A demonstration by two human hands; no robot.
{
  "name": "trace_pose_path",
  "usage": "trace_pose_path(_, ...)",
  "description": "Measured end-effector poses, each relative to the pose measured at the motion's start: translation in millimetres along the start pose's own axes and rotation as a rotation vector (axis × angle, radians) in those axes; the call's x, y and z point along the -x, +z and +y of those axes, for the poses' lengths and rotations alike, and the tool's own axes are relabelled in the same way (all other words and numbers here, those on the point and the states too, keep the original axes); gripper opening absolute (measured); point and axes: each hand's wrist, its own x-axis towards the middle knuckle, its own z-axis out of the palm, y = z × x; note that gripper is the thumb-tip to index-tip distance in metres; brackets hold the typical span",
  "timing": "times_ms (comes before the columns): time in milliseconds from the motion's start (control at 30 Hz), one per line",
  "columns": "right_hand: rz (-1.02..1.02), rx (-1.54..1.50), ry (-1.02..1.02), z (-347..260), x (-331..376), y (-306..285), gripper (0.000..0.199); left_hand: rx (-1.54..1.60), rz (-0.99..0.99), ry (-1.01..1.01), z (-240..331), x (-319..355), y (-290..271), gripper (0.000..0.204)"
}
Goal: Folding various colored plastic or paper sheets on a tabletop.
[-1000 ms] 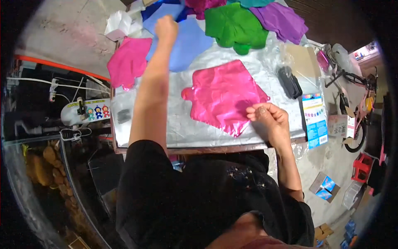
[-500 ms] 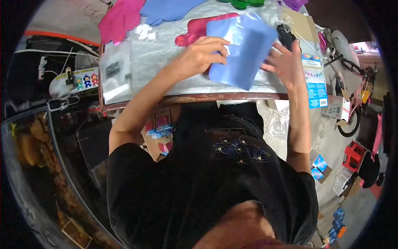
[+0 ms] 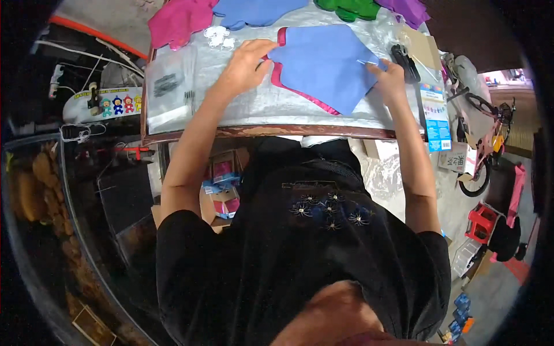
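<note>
By a clock face laid over the view, at ten o'clock, a skateboard (image 3: 115,105) beyond the left end of the table (image 3: 248,131). From ten round to two, brown-edged tabletop under a wrinkled silver cover (image 3: 254,112). At three, a pink bicycle (image 3: 487,151) and a red stool (image 3: 482,222) on grey floor (image 3: 450,205).

Counted: one clear plastic bag (image 3: 164,106) at ten; one far pink piece (image 3: 180,22) and one white clump (image 3: 217,37) at eleven; one far blue piece (image 3: 257,11) at twelve; one blue sheet (image 3: 323,69), flat, near half past twelve, over one pink sheet (image 3: 277,75) showing at its left and lower left; one green piece (image 3: 348,7) and one purple piece (image 3: 407,10) at one; one black item (image 3: 407,63) and one blue-and-white packet (image 3: 435,118) at two.

At the sheets' left end, left hand (image 3: 242,69), thumb and forefinger parted; cannot tell whether pinching. At the blue sheet's right corner, right hand (image 3: 392,81), fingertips touching; cannot tell whether closed. Silver cover visible from left forearm to sheets, and down to the front edge; to the right, tighter, with black item just beside the hand.
</note>
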Motion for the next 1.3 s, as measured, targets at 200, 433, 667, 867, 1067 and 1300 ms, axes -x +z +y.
trace_pose_path(200,-0.083,0.026,-0.028,-3.7,-6.4,25.5,0.038,0.04,-0.096,-0.062,-22.3,18.6,-13.8,0.052)
trace_pose_path(433,-0.193,0.184,-0.108,-19.5,-8.9,24.3,0.036,-0.016,-0.055,-0.036,4.5,18.1,-20.3,0.054)
trace_pose_path(667,0.057,1.056,-0.73,-43.6,32.5,23.4,0.066,-0.046,-0.149,-0.047,12.3,17.1,-30.4,0.049)
trace_pose_path(867,-0.293,1.044,-0.811,-20.6,46.0,23.4,0.073,-0.038,-0.069,0.093,22.1,-72.5,-13.4,0.029)
trace_pose_path(1067,-0.327,0.933,-0.844,-51.5,31.9,1.7,0.064,-0.112,0.05,0.253,12.9,-209.0,94.2,0.012)
trace_pose_path(1300,-0.412,0.799,-0.901,-75.2,2.6,-37.6,0.057,-0.255,-0.001,0.228,-14.7,-252.7,152.0,0.012)
